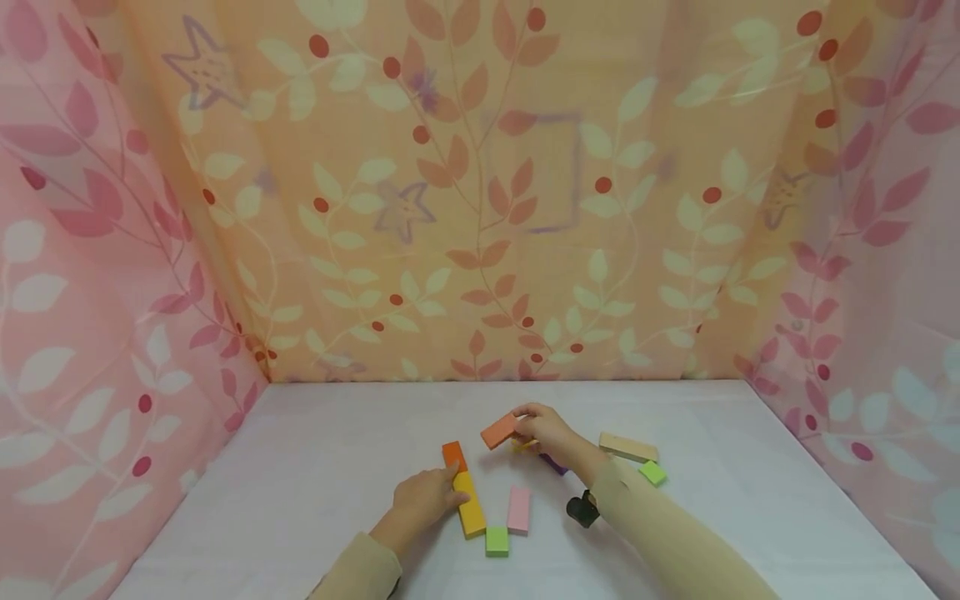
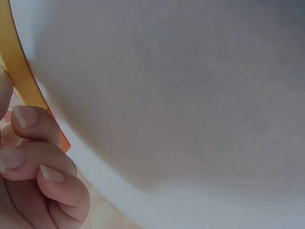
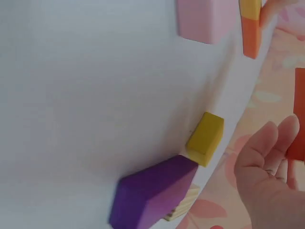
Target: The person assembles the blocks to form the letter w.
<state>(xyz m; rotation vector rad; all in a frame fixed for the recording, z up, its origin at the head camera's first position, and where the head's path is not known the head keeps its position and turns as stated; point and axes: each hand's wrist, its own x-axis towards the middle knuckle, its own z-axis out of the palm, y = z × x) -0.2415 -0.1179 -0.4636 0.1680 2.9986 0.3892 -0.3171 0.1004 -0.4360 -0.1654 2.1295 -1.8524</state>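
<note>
Holding up a flat orange block (image 1: 497, 432) by one end, the right hand (image 1: 553, 437) pinches it in the air above the white table (image 1: 300, 500). The left hand (image 1: 427, 497), with bent fingers, touches a long yellow block (image 1: 473, 517) and a red-orange block (image 1: 454, 457), which lie end to end; I cannot tell if it grips them. A green square block (image 1: 497, 542) sits just beside the near end of the yellow one, and a pink oblong block (image 1: 519, 510) is just beside the green. Near the right hand lie a small yellow block (image 3: 205, 138) and a dark purple block (image 3: 155, 191). Over to the right, a pale wood-coloured plank (image 1: 627, 447) lies near another green block (image 1: 653, 473).
</note>
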